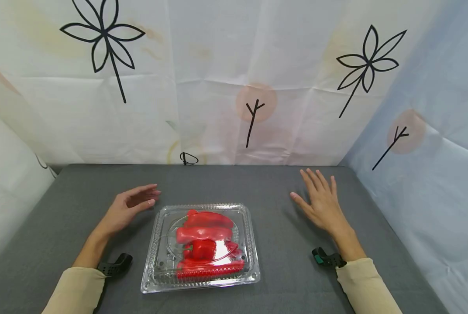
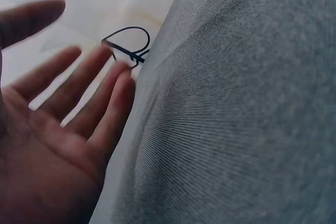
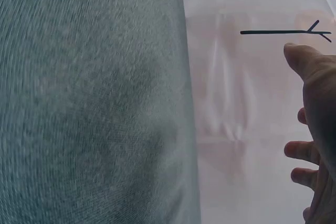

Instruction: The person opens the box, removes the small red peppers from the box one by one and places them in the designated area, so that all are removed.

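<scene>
A clear plastic clamshell box [image 1: 201,247] lies closed on the grey table [image 1: 61,209], with red pepper pieces [image 1: 204,244] inside it. My left hand [image 1: 133,203] hovers just left of the box's far corner, palm turned inward, fingers straight and holding nothing. The left wrist view shows that left hand [image 2: 58,124] spread above the cloth. My right hand [image 1: 320,198] is held flat, fingers spread, to the right of the box and apart from it. In the right wrist view the right hand's fingertips [image 3: 315,145] show at the frame's edge.
A white curtain with black flower drawings [image 1: 104,39] closes off the back and sides of the table. A small black clip [image 1: 188,159] sits at the table's far edge. Black wrist mounts [image 1: 116,265] sit on both forearms.
</scene>
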Demonstrator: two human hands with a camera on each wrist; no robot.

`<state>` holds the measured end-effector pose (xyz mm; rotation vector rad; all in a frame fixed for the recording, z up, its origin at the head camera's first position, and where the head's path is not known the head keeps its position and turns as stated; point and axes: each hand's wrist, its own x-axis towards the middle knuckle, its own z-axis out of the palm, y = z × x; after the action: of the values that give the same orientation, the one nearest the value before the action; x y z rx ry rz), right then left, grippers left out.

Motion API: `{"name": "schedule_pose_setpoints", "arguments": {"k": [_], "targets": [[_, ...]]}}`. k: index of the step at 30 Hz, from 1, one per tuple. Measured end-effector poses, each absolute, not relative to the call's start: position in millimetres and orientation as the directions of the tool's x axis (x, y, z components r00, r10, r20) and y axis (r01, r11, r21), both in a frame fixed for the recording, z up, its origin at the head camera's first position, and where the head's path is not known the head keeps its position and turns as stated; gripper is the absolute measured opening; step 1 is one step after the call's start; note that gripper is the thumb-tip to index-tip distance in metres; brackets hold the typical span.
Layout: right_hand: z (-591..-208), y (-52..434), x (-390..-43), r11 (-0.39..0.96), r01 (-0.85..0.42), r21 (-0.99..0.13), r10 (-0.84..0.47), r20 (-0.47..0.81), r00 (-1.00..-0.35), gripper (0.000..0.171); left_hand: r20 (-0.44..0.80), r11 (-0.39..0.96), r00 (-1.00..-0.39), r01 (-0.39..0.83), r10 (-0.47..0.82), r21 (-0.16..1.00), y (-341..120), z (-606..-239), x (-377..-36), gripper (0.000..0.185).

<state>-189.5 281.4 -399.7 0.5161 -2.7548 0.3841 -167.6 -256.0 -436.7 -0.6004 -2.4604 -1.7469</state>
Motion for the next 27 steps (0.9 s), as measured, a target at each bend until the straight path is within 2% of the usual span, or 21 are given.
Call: {"name": "schedule_pose_setpoints", "arguments": {"k": [6,11,27], "targets": [[-396.5,275.7,-184.8,0.881,-0.412,-0.231,-0.322,0.345,-0.882,0.073,0.15,0.083,-0.88,0.208,0.45,0.974,-259.9,-442.9,-168.1,0.047],[-391.3,267.7,-180.3,0.862,-0.445,-0.243,-0.357,0.332,-0.873,0.071,0.136,-0.046,-0.813,0.133,0.567,0.99,-260.1,-446.0,-165.7,0.045],[-383.7,247.4,-168.5,0.814,-0.522,-0.254,-0.43,0.34,-0.836,0.068,0.188,-0.222,-0.71,0.047,0.679,0.974,-261.2,-448.7,-165.3,0.049]]}}
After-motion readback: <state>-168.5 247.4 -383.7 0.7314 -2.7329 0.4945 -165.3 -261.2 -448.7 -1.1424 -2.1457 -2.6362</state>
